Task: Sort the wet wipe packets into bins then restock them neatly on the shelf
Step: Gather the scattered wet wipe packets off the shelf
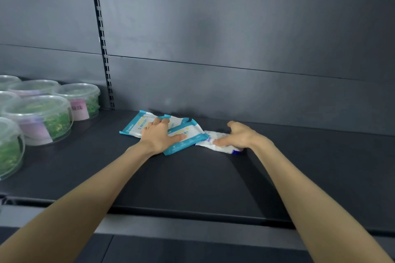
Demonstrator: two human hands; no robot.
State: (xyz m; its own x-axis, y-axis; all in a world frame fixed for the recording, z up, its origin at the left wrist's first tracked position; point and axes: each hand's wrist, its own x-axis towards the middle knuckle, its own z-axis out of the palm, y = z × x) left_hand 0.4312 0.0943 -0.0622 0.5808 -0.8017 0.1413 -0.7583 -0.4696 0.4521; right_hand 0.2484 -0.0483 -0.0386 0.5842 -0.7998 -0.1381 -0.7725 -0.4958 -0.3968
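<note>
On the shelf [192, 177], the white packet [211, 136] lies touching the right edge of the overlapping teal-edged packets [132, 127], long axis left-right, gripped by the right hand [241, 136] with curled fingers [232, 124], while the left hand [159, 136] presses flat and straight-fingered on the teal-edged packets.

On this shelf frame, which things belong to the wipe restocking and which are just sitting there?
Job in hand:
teal-edged wipe packets, pressed by the left hand
white packet, gripped by the right hand
shelf

Lying about:
clear lidded tubs with green contents, at the left
</note>
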